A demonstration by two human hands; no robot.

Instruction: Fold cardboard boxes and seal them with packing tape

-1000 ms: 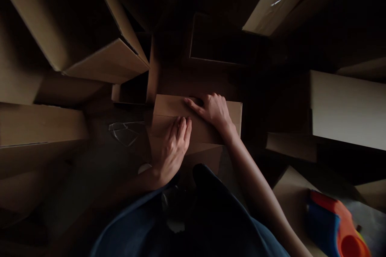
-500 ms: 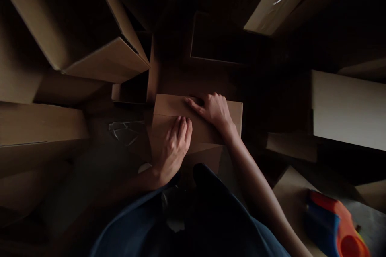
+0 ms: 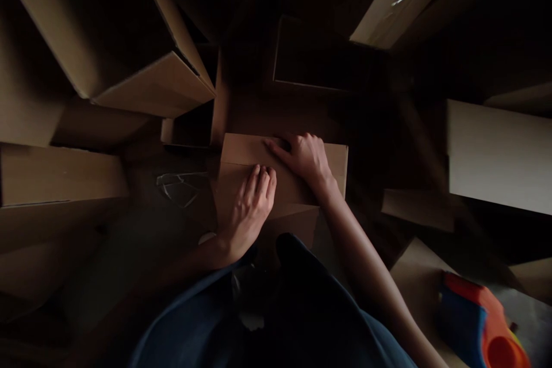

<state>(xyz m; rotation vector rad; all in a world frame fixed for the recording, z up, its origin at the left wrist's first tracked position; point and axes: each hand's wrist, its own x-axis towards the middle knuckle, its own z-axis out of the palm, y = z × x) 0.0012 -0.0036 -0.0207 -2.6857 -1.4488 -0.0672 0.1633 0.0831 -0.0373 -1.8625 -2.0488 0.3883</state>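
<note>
A closed brown cardboard box (image 3: 284,175) lies in the middle of the view, with a seam running across its top. My right hand (image 3: 304,161) rests flat on the far part of the top, its thumb pointing left and its fingertips in shadow. My left hand (image 3: 252,210) presses on the near part, with its fingertips just below the seam. Neither hand grips anything, and the two lie close together. A dark blue sleeve or shirt (image 3: 267,310) of mine fills the bottom of the view.
Large cardboard boxes and flaps (image 3: 129,75) crowd the left and top. A white-sided box (image 3: 495,155) stands at right. A tangle of clear plastic strap (image 3: 179,188) lies left of the box. An orange and blue plastic toy (image 3: 478,322) sits at lower right.
The whole view drifts slightly to the right. Both hands stay on the box top in the same pose.
</note>
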